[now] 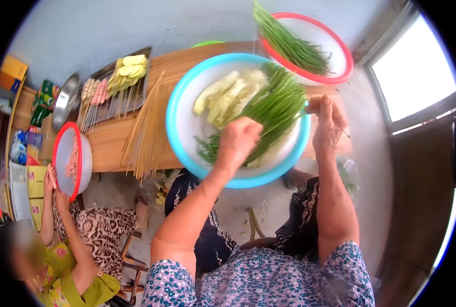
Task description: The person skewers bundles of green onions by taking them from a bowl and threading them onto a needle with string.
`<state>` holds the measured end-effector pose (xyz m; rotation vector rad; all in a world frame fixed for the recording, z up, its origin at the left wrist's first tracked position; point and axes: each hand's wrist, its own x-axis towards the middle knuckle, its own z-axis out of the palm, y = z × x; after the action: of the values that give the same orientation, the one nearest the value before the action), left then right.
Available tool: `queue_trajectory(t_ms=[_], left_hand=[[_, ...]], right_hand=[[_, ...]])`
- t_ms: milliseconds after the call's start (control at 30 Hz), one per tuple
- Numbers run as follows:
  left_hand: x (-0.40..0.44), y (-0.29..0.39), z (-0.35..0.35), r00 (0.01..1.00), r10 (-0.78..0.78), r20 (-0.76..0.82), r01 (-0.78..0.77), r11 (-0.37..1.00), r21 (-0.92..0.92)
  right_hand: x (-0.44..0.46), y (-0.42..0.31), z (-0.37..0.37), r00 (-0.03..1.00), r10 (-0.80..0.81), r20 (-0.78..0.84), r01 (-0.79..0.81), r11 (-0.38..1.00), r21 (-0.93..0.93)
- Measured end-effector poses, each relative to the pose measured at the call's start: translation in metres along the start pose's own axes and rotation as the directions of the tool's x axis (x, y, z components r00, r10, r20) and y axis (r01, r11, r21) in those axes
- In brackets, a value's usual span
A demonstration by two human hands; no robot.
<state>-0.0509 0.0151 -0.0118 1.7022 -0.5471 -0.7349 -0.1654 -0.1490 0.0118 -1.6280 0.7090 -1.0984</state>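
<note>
A white basin with a blue rim [175, 148] stands on the table before me. In it lie pale yellow-green cabbage leaves [223, 102] and a thick bunch of long thin greens, which look like garlic chives [281, 100]. My left hand [240, 142] is closed over the lower part of the bunch; its curled fingers hide what they hold, if anything. Just outside the basin's right rim, my right hand [330, 123] is raised with its fingers pinched together. A thin dark strand shows beside it, but what the fingers hold is too small to make out.
Loose bamboo skewers [145, 128] lie left of the basin. Beyond them a metal tray [148, 61] holds filled skewers. A red-rimmed basin [345, 51] with more greens stands at back right. At left, another person [79, 256] touches a red-rimmed bowl of meat [86, 163].
</note>
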Motion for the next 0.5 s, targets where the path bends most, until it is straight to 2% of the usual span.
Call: queue_trajectory(t_ms=[33, 67, 167, 200, 267, 300, 333, 400, 500], left_hand=[[0.010, -0.001, -0.003, 1.000, -0.021, -0.023, 0.022, 0.999, 0.041], [0.018, -0.012, 0.000, 0.996, 0.060, -0.065, -0.060, 0.998, -0.002], [0.029, -0.012, 0.012, 0.967, 0.251, -0.053, -0.233, 0.945, 0.230], [0.034, -0.012, 0.016, 0.966, 0.255, -0.042, -0.238, 0.943, 0.230], [0.041, -0.013, 0.023, 0.875, 0.467, -0.125, -0.385, 0.829, 0.405], [0.041, -0.006, 0.026, 0.914, 0.376, -0.151, -0.302, 0.881, 0.364], [0.045, -0.006, 0.029, 0.914, 0.378, -0.146, -0.306, 0.880, 0.364], [0.057, -0.007, 0.036, 0.774, 0.613, -0.158, -0.426, 0.689, 0.587], [0.065, -0.003, 0.047, 0.773, 0.627, -0.101, -0.402, 0.606, 0.686]], right_hand=[[0.001, 0.002, -0.003, 0.999, 0.030, -0.014, -0.029, 0.995, 0.093], [0.000, 0.001, -0.004, 0.998, 0.051, -0.041, -0.044, 0.986, 0.158], [0.000, 0.006, -0.012, 0.997, 0.050, -0.051, -0.038, 0.975, 0.217], [-0.001, 0.008, -0.014, 0.997, 0.049, -0.062, -0.035, 0.976, 0.215], [-0.002, 0.011, -0.018, 0.993, 0.067, -0.095, -0.045, 0.974, 0.222], [-0.002, 0.010, -0.019, 0.991, 0.079, -0.108, -0.053, 0.973, 0.226], [-0.003, 0.009, -0.020, 0.990, 0.078, -0.113, -0.051, 0.973, 0.226], [-0.002, 0.007, -0.021, 0.987, 0.113, -0.117, -0.087, 0.974, 0.207], [0.003, 0.002, -0.019, 0.984, 0.131, -0.125, -0.102, 0.972, 0.214]])
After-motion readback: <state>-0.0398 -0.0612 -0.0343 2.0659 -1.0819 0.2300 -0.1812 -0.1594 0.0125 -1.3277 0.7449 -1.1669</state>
